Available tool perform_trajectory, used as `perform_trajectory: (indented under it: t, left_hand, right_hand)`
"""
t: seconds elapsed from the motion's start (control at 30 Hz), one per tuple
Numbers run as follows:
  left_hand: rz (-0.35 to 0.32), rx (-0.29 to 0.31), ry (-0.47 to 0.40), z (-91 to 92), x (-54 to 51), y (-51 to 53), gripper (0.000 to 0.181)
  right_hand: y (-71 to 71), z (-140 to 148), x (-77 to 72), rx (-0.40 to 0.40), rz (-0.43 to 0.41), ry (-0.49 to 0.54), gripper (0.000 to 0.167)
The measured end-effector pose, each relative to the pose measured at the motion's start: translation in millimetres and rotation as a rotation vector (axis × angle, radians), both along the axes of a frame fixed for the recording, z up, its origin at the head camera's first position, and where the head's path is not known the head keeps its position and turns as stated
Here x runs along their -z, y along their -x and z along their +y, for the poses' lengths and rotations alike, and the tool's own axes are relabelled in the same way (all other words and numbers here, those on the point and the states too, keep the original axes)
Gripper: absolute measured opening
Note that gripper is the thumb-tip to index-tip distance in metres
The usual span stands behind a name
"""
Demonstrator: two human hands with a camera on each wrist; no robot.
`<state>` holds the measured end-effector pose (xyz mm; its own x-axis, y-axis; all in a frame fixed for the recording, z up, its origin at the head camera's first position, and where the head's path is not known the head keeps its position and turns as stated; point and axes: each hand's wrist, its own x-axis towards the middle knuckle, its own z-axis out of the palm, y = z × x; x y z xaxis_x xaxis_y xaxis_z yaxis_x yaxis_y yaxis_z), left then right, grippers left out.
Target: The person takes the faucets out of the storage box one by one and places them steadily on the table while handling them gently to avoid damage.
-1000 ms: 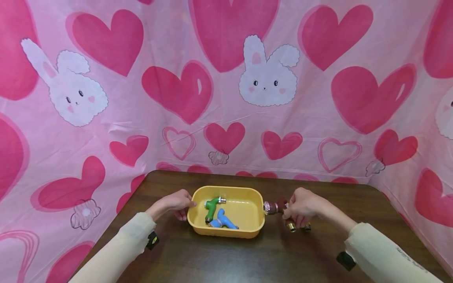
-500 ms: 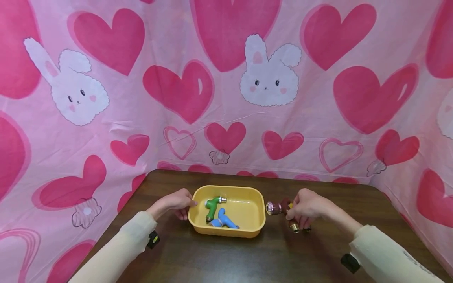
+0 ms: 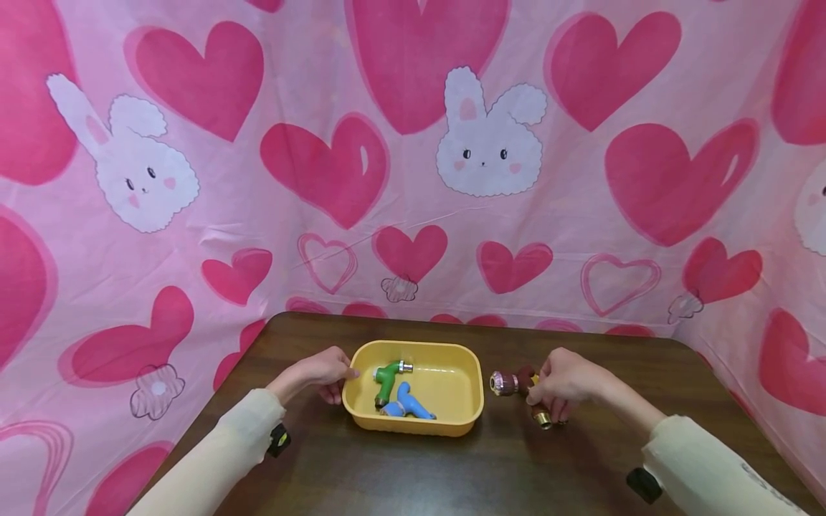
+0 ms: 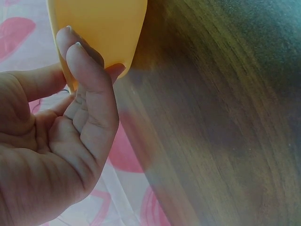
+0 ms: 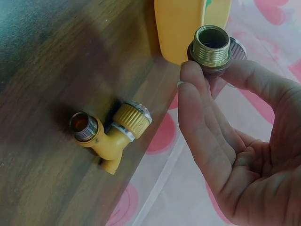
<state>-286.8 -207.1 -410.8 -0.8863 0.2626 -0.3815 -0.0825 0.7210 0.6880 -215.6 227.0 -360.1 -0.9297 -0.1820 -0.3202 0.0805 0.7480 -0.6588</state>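
My left hand [image 3: 325, 373] pinches the left rim of a yellow plastic basin [image 3: 452, 387], thumb on one side of the wall and curled fingers on the other. A green faucet [image 3: 386, 378] and a blue faucet [image 3: 406, 403] lie in its left half. Right of the basin, my right hand [image 3: 568, 380] holds a maroon faucet [image 3: 510, 383] by its body between thumb and fingers. Its threaded brass end [image 5: 211, 49] faces the right wrist camera. On the table below that hand lies a yellow faucet [image 5: 115, 141], mostly hidden in the head view.
The dark wooden table [image 3: 387, 473] carries the basin near its middle. Behind and beside it hangs a pink cloth [image 3: 413, 186] with hearts and rabbits. A small dark device [image 3: 644, 485] is at the right sleeve, another [image 3: 279, 439] at the left.
My right hand has drawn the maroon faucet slightly to the right, away from the basin's right rim. The left hand and basin have stayed in place.
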Motion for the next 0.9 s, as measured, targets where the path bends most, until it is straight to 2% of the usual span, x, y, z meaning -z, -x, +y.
perform_trajectory:
  t: [0.9]
  left_hand:
    - [-0.011, -0.010, -0.014, -0.2, -0.8, -0.5, 0.026]
  right_hand:
    - [-4.8, 18.0, 8.9, -0.004, 0.027, -0.016, 0.027]
